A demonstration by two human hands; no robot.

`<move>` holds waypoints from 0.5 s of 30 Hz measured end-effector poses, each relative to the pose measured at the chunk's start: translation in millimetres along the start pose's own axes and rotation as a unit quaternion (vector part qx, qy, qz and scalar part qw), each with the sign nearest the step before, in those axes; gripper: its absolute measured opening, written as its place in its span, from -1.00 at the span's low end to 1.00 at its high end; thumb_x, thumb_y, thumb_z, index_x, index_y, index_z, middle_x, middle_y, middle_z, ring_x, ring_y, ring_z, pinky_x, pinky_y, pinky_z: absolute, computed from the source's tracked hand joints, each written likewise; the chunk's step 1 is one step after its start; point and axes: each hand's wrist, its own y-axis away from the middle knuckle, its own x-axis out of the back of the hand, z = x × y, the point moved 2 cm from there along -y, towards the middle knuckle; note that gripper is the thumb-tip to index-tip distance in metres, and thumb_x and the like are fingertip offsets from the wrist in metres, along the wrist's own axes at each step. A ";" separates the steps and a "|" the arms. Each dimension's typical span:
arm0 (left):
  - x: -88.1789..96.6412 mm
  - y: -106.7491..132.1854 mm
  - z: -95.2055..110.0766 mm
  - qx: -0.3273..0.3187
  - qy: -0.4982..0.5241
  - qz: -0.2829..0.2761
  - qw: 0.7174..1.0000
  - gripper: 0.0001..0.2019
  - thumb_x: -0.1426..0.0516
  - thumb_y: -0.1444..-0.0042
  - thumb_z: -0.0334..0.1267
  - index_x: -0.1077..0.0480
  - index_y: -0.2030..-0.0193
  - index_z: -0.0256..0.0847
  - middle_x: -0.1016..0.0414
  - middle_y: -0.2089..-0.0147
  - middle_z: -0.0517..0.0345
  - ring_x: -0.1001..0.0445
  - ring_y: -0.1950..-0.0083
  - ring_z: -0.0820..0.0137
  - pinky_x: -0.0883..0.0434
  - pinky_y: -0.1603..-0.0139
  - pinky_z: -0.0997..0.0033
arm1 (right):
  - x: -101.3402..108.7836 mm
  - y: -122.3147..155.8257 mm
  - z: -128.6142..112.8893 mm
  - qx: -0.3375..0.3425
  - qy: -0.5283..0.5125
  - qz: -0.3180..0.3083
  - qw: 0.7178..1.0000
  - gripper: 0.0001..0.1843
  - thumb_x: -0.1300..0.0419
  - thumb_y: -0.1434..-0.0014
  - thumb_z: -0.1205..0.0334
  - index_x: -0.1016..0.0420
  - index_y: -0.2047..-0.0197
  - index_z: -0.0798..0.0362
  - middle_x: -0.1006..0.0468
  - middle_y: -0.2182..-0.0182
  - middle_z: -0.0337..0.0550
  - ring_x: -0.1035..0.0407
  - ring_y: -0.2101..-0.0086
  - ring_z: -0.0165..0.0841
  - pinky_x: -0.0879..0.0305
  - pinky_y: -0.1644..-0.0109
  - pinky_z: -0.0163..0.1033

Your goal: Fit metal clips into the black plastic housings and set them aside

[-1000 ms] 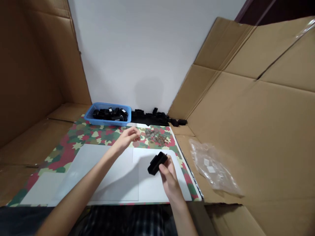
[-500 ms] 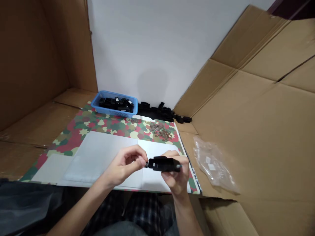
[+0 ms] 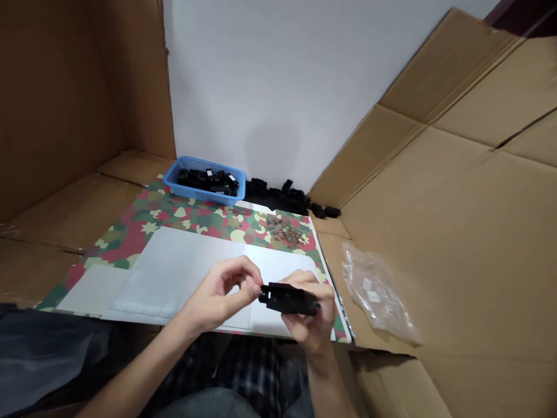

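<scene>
Over sheets [image 3: 183,267] | right hand [image 3: 315,310]: black part [image 3: 290,300] | left hand [image 3: 224,290]: metal piece [image 3: 263,295]

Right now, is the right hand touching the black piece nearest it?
Touching: the head view shows the right hand clasping the black piece along opposite edges.

Two bare hands at close quarters, both with bent fingers.
The bare, loosely curled left hand [image 3: 226,290] brings thumb and forefinger tips together in a rounded loop; its bare, slanting left forearm [image 3: 148,354] rises from lower left. The bare, firmly gripping right hand [image 3: 319,313] keeps its thumb nearest the body, fingers opposite, above a steep, bare right forearm [image 3: 328,377].
</scene>
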 end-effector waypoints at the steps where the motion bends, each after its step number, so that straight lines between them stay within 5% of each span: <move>1: -0.4 0.0 -1.4 0.001 0.004 0.007 1.000 -0.72 -0.22 -0.01 -0.06 -0.32 0.44 -0.23 -0.21 0.54 0.28 -0.13 0.52 0.53 -0.17 0.47 0.49 | -0.2 0.2 0.2 -0.001 -0.007 0.004 1.000 -0.82 -0.08 -0.24 0.10 -0.22 0.08 -0.17 -0.39 0.35 -0.21 -0.34 0.37 -0.30 -0.30 0.38 -0.18; 6: -7.9 1.1 -14.4 0.035 0.109 -0.002 0.993 -0.72 -0.24 0.04 -0.05 -0.41 0.37 -0.26 -0.29 0.49 0.21 -0.20 0.47 0.49 -0.18 0.45 0.50 | -6.6 -1.3 1.5 0.014 -0.046 0.061 0.997 -0.80 -0.09 -0.23 0.06 -0.24 0.09 -0.16 -0.40 0.37 -0.22 -0.37 0.38 -0.31 -0.32 0.40 -0.18; 11: -25.9 5.5 -21.9 0.096 0.323 -0.003 0.941 -0.68 -0.28 0.15 -0.04 -0.41 0.47 -0.29 -0.22 0.58 0.24 -0.16 0.53 0.54 -0.15 0.49 0.58 | -20.6 -1.2 1.9 0.058 -0.120 0.135 0.982 -0.77 -0.14 -0.18 0.11 -0.29 0.08 -0.11 -0.41 0.35 -0.23 -0.39 0.41 -0.34 -0.31 0.47 -0.24; 15: -33.7 7.5 -21.9 0.112 0.347 0.021 0.931 -0.69 -0.32 0.18 -0.09 -0.38 0.50 -0.29 -0.18 0.59 0.27 -0.11 0.54 0.59 -0.11 0.52 0.63 | -27.6 2.4 3.3 0.027 -0.150 0.201 0.968 -0.79 -0.16 -0.17 0.09 -0.29 0.12 -0.13 -0.39 0.41 -0.26 -0.35 0.44 -0.34 -0.27 0.51 -0.26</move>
